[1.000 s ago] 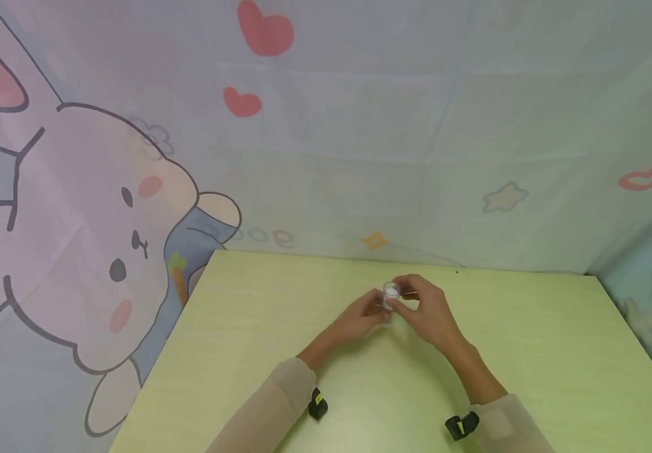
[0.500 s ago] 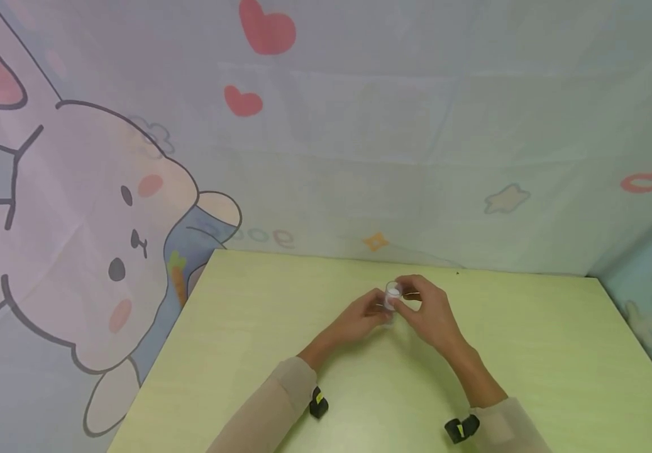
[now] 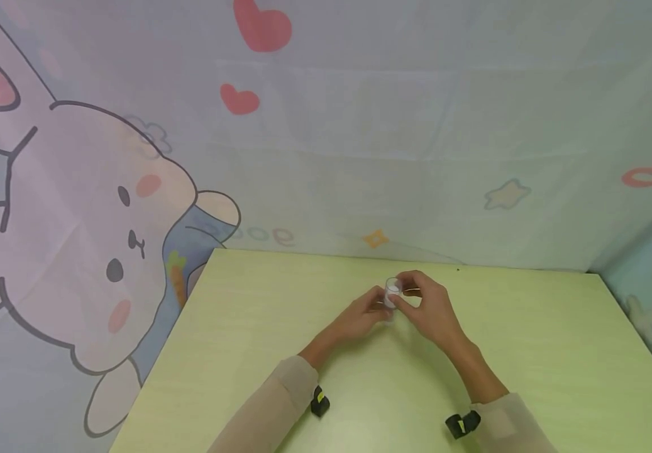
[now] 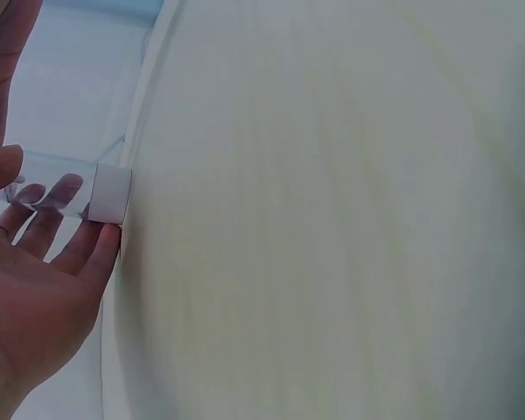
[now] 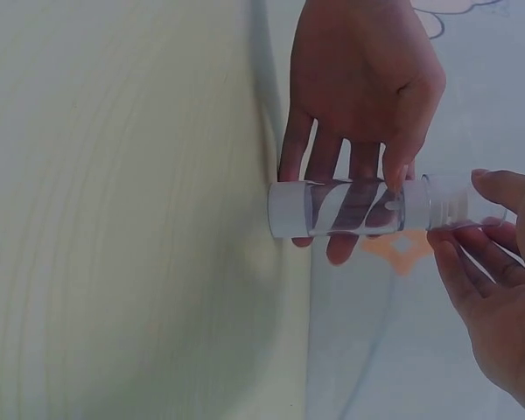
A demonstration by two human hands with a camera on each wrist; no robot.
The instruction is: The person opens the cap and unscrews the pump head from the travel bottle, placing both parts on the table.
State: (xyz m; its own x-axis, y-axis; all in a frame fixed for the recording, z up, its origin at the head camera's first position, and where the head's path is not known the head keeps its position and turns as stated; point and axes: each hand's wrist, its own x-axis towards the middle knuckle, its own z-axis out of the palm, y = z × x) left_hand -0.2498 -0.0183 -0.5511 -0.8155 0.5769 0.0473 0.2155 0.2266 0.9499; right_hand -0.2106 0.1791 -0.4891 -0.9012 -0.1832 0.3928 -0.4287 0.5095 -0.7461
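A slim clear bottle (image 5: 354, 208) with a white base (image 5: 289, 210) and a white collar (image 5: 415, 206) stands upright, its base at the table surface. My left hand (image 3: 362, 318) holds the bottle's clear body; in the right wrist view its fingers (image 5: 339, 248) pass behind the body, with the thumb in front. At the top, a clear cap (image 5: 451, 201) covers a whitish part. My right hand (image 3: 427, 305) pinches this cap between thumb and fingers. The left wrist view shows the white base (image 4: 110, 194) beside my left fingertips; the bottle's top is cut off there.
The pale yellow-green table (image 3: 280, 283) spreads around both hands. Behind it hangs a cloth backdrop (image 3: 348, 126) printed with a rabbit, hearts and stars. A black wrist camera (image 3: 319, 401) sits at the left cuff, another wrist camera (image 3: 463, 425) at the right cuff.
Both hands keep their hold on the bottle and its cap in nearly the same place. The head view shifts slightly; the clear top appears marginally higher.
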